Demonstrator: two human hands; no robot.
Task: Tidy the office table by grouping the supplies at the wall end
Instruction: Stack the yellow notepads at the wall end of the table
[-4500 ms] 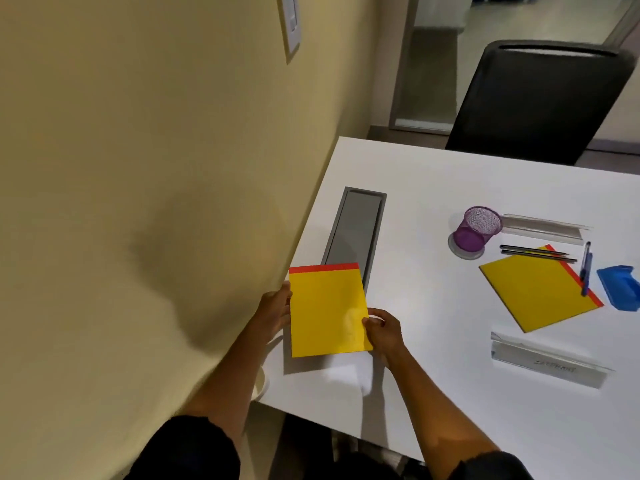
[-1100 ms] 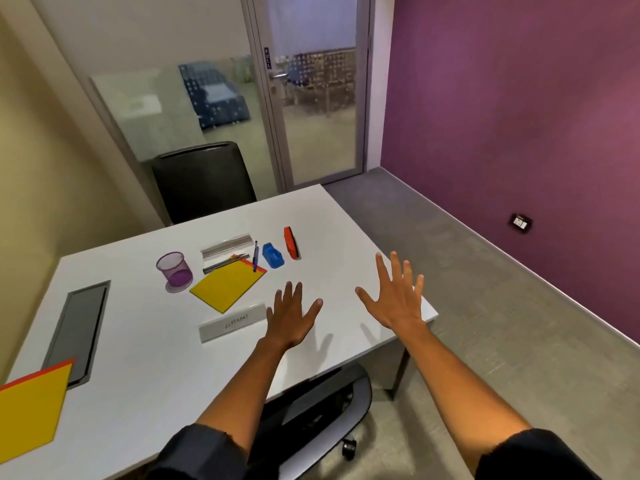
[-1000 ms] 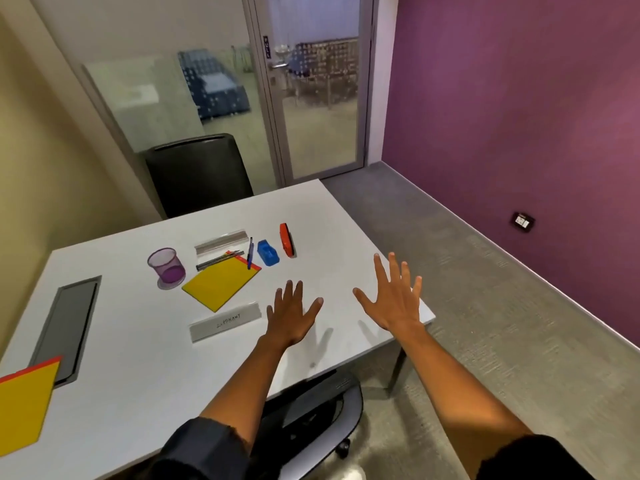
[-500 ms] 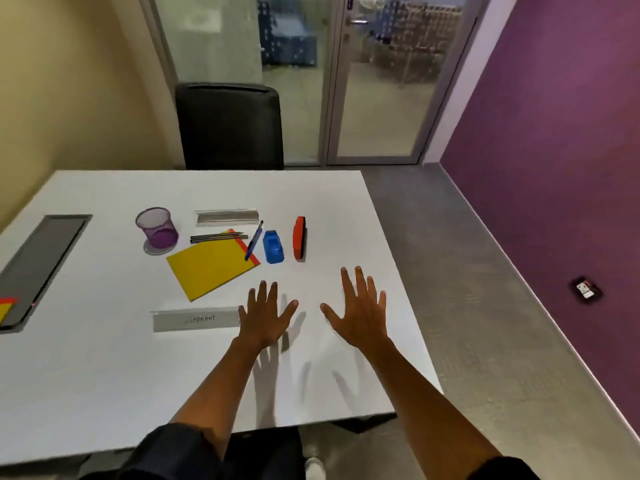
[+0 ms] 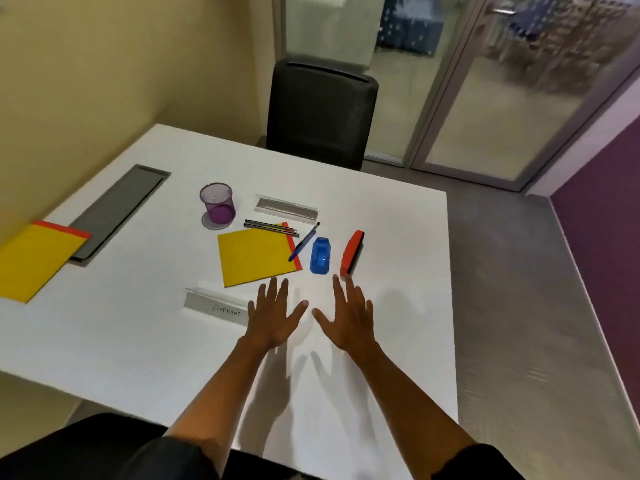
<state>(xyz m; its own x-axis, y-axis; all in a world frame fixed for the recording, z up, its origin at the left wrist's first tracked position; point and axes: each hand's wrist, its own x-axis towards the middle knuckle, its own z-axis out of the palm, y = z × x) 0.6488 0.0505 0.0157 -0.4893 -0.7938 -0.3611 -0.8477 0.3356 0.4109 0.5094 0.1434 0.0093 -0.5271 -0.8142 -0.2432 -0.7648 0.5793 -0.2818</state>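
Observation:
My left hand (image 5: 273, 315) and my right hand (image 5: 348, 315) hover flat over the white table (image 5: 391, 258), fingers spread, holding nothing. Just beyond them lie a yellow pad (image 5: 254, 256), a blue pen (image 5: 304, 241), a blue stapler (image 5: 320, 255) and a red eraser (image 5: 351, 252). Thin dark pencils (image 5: 270, 226) rest at the pad's far edge. A purple mesh cup (image 5: 217, 204) stands further left. One name plate (image 5: 216, 304) lies beside my left hand, another (image 5: 285, 207) behind the pencils. A second yellow pad (image 5: 34, 259) lies at the wall end.
A grey cable tray lid (image 5: 117, 209) is set into the table near the yellow wall. A black chair (image 5: 318, 112) stands at the far side. Glass doors are behind it, grey floor to the right, and a purple wall at the far right.
The view has swung left from the room back over the table. Both hands stay open and have come nearer the blue stapler and red eraser. The first yellow pad remains at the wall end.

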